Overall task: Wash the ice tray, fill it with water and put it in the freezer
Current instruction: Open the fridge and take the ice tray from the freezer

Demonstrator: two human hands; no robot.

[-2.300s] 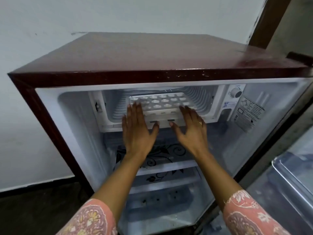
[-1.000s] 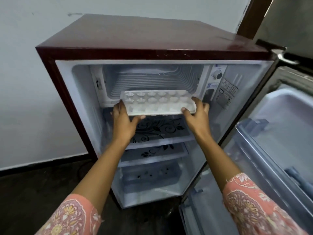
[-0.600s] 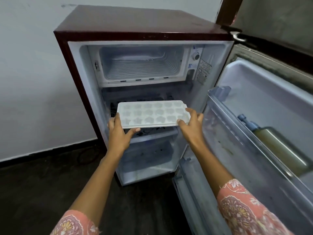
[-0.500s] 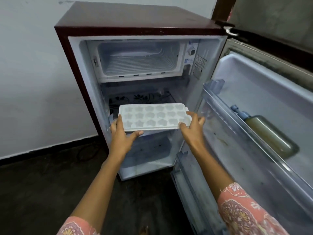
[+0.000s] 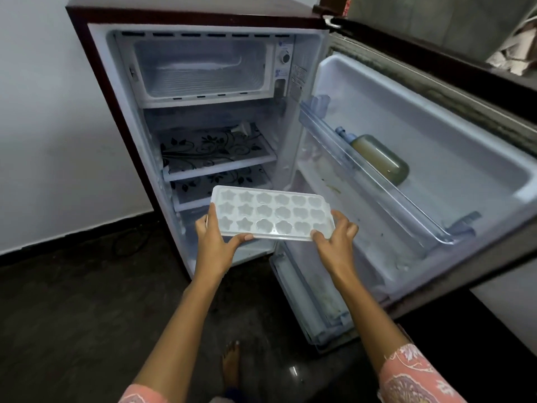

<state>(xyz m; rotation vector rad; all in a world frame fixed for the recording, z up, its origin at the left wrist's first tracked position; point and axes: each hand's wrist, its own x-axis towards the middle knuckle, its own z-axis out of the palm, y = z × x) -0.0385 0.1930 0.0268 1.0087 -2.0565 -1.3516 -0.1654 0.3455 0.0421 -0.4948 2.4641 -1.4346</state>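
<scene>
A white plastic ice tray [image 5: 270, 215] with star- and flower-shaped cells is held level in front of the open small fridge, at about its lowest shelf height. My left hand [image 5: 215, 242] grips the tray's near left corner, thumb on the front rim. My right hand [image 5: 337, 242] grips the near right corner. The cells look empty. The freezer compartment [image 5: 200, 68] at the top of the fridge stands open, with only frost on its floor.
The fridge door [image 5: 421, 170] is swung open to the right; a bottle of yellowish liquid [image 5: 380, 158] lies in its shelf. Patterned glass shelves [image 5: 215, 149] sit inside. White wall on the left, dark floor below, my bare foot [image 5: 231, 365] near the bottom.
Both hands pulled the ice tray out of the freezer compartment, then carried it down and away from the fridge. My view backed off and now takes in the whole open door.
</scene>
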